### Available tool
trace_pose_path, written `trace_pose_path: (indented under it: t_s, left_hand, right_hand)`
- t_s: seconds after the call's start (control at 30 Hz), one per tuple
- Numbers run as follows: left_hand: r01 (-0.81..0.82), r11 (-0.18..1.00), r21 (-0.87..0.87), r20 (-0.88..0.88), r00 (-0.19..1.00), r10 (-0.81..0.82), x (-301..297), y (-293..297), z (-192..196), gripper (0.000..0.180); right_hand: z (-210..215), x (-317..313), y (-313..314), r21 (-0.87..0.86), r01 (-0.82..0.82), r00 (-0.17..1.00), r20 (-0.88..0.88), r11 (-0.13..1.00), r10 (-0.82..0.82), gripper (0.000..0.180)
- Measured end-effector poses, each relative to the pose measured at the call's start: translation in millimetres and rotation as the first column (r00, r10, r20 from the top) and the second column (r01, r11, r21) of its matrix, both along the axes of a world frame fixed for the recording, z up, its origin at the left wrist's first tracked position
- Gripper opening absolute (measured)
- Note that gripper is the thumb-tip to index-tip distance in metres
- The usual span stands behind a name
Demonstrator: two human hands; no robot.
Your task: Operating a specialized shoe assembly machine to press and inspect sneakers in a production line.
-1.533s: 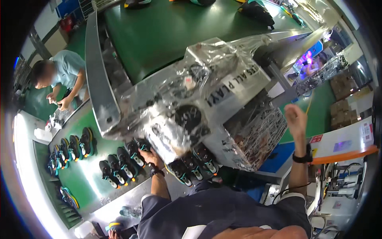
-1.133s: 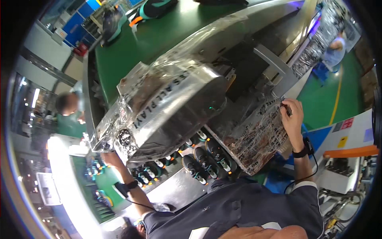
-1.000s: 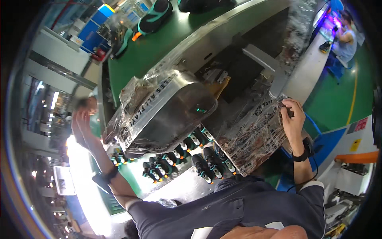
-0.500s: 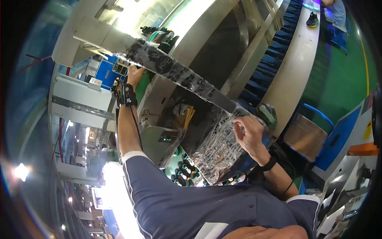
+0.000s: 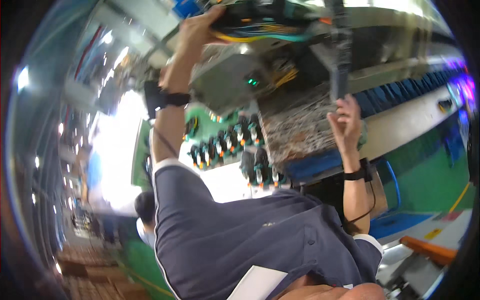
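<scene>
We look into a brightly lit workshop, blurred toward nine o'clock, with green floor (image 5: pixel 425 170) at three. Near eleven o'clock, the left hand (image 5: pixel 200 27) grasps one end of a dark shoe (image 5: pixel 265 22) with a teal and yellow sole; the shoe lies across the view at twelve, its sole edge toward us. We judge that this end hold leaves the remaining length free of the fingers. Between two and three, the right hand (image 5: pixel 346 120) is raised, fingers loosely curled and nothing visible within them; it is just beside the lower end of a dark bar (image 5: pixel 341 55), and we cannot tell whether they touch. Outward from the hands, a panel with green lights (image 5: pixel 225 85) stands just short of twelve, with a film-wrapped box (image 5: pixel 300 125) toward two. Near the centre we note a row of shoes (image 5: pixel 220 145), side by side and pointing alike, perhaps so that each is easily reached; a smaller shoe group (image 5: pixel 260 167) lies toward six. At two runs a dark slatted conveyor (image 5: pixel 395 95), bordered by a pale ledge (image 5: pixel 415 117). A co-worker (image 5: pixel 145 212) appears at eight.
</scene>
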State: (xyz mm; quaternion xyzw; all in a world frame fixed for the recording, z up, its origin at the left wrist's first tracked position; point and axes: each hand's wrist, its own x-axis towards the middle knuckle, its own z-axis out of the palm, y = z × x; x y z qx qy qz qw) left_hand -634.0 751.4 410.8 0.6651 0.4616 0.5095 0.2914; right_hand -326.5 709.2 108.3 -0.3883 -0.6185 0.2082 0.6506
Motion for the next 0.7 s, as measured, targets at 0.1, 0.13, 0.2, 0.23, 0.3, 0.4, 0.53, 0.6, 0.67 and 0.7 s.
trace_pose_path:
  t_s: [0.1, 0.13, 0.2, 0.23, 0.3, 0.4, 0.53, 0.6, 0.67, 0.7]
  left_hand:
    - [-0.033, 0.992, -0.122, 0.015, 0.999, 0.035, 7, -31, -84, 0.04]
    - [-0.066, 0.969, -0.237, 0.068, 0.994, 0.084, 14, -42, -111, 0.04]
    - [-0.08, 0.901, -0.426, 0.078, 0.989, 0.125, 36, -58, -160, 0.041]
    - [-0.086, 0.863, -0.498, 0.039, 0.992, 0.121, 43, -60, -187, 0.043]
    - [-0.091, 0.952, -0.293, 0.087, 0.989, 0.121, 53, -55, -247, 0.048]
    - [-0.189, 0.977, 0.101, -0.051, 0.98, 0.194, 71, -74, -272, 0.056]
    - [-0.12, 0.961, 0.25, -0.108, 0.983, 0.151, 81, -78, -286, 0.048]
    - [-0.091, 0.962, 0.256, -0.019, 0.995, 0.099, 78, -75, -291, 0.043]
    - [-0.098, 0.973, 0.208, 0.029, 0.995, 0.094, 71, -77, -289, 0.042]
    - [-0.102, 0.974, 0.203, 0.026, 0.995, 0.099, 70, -75, -291, 0.043]
  right_hand:
    - [32, -5, -17, 0.102, -0.128, 0.992, -0.005, 0.986, 0.129, 0.094]
    - [40, -13, -26, 0.149, -0.147, 0.988, -0.023, 0.978, 0.152, 0.093]
    - [46, -21, -49, 0.086, -0.265, 0.964, -0.01, 0.96, 0.267, 0.089]
    - [46, -26, -59, 0.037, -0.347, 0.937, -0.029, 0.937, 0.348, 0.085]
    - [29, -25, -72, 0.001, -0.261, 0.941, 0.222, 0.965, 0.255, 0.071]
    - [10, -39, -75, -0.174, -0.12, 0.993, -0.011, 0.977, 0.12, 0.061]
    - [13, -39, -78, -0.301, -0.101, 0.98, 0.134, 0.948, 0.147, 0.058]
    - [17, -25, -80, -0.384, -0.171, 0.927, 0.249, 0.907, 0.281, 0.059]
    - [42, -20, -91, -0.562, -0.272, 0.905, 0.126, 0.781, 0.406, 0.072]
    - [58, -14, -85, -0.569, -0.2, 0.869, 0.272, 0.797, 0.413, 0.079]
